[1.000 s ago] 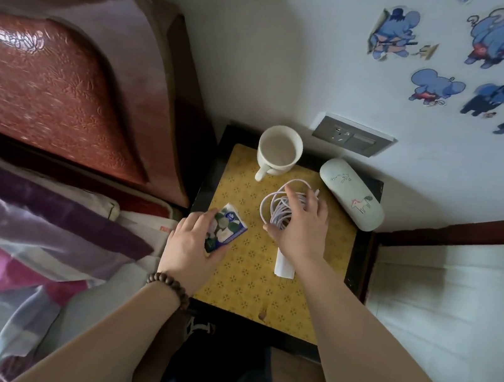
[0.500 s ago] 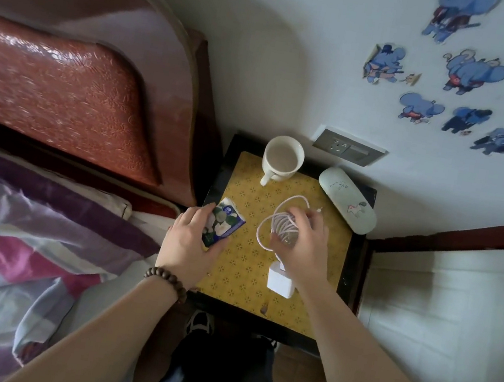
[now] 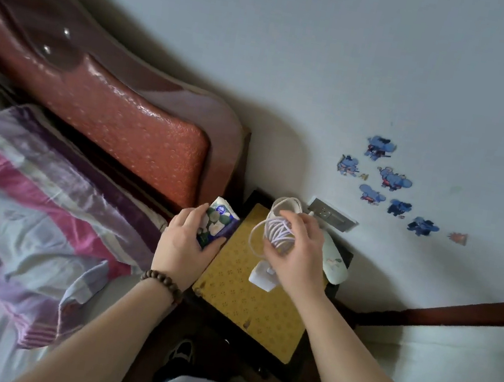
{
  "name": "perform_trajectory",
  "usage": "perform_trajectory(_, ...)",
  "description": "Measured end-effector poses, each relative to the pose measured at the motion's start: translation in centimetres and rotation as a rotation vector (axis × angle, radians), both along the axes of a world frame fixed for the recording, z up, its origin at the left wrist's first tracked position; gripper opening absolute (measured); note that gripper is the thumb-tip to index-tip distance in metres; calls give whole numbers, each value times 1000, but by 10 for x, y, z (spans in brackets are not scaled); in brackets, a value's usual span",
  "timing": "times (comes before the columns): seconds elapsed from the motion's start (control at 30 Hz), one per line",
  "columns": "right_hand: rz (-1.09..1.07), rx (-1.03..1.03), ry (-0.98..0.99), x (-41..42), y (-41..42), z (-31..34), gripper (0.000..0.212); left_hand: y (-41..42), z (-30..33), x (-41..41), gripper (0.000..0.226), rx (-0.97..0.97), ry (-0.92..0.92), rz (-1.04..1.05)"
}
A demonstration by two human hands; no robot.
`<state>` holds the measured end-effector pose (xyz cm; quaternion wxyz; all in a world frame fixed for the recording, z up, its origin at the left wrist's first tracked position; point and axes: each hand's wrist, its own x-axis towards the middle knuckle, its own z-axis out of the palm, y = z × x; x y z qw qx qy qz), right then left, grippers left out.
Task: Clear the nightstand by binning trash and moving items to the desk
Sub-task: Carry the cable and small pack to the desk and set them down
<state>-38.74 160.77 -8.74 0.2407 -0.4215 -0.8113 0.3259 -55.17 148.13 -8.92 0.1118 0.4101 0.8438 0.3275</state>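
Over the nightstand [image 3: 259, 304], beside the bed on the left, both hands are gathering items: the left hand [image 3: 184, 243] is curling its fingers and thumb around a small tissue packet [image 3: 217, 225] at the nightstand's left edge, and the right hand [image 3: 296, 254] is gripping a coiled charging cable [image 3: 275, 232] above the far half of the top, with the white charger block [image 3: 260, 274] dangling from it just over the surface. The step in hand looks like the pick-up stage of the clearing, with both loads lifted or nearly lifted, and the next move is probably calling for a turn away toward the desk or the bin, neither of which is showing here. The cable is thin, white and springy, wound in loose loops, so the grip should be keeping the coil together and the hanging block from swinging into the mug [image 3: 288, 204], whose pale rim is peeking out behind the coil at the far side. The packet is soft, glossy plastic printed in blue and white, likely yielding under the fingers. A smooth, rounded white case [image 3: 336, 267] is lying at the right edge, partly hidden by the right hand, and is waiting to be moved. The nightstand top is wearing a yellow patterned mat inside a dark wooden frame. A beaded bracelet [image 3: 162, 282] is circling the left wrist.
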Motion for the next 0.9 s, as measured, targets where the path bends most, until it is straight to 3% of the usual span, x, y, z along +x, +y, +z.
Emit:
perform_trajectory(0.4, 510, 8, 125, -44, -74, 38, 52, -132, 36, 54, 64, 55, 80, 606)
perform_trajectory(0.9, 1349, -101, 151, -101, -349, 53, 49, -402, 57, 151, 57, -41, 126, 1415)
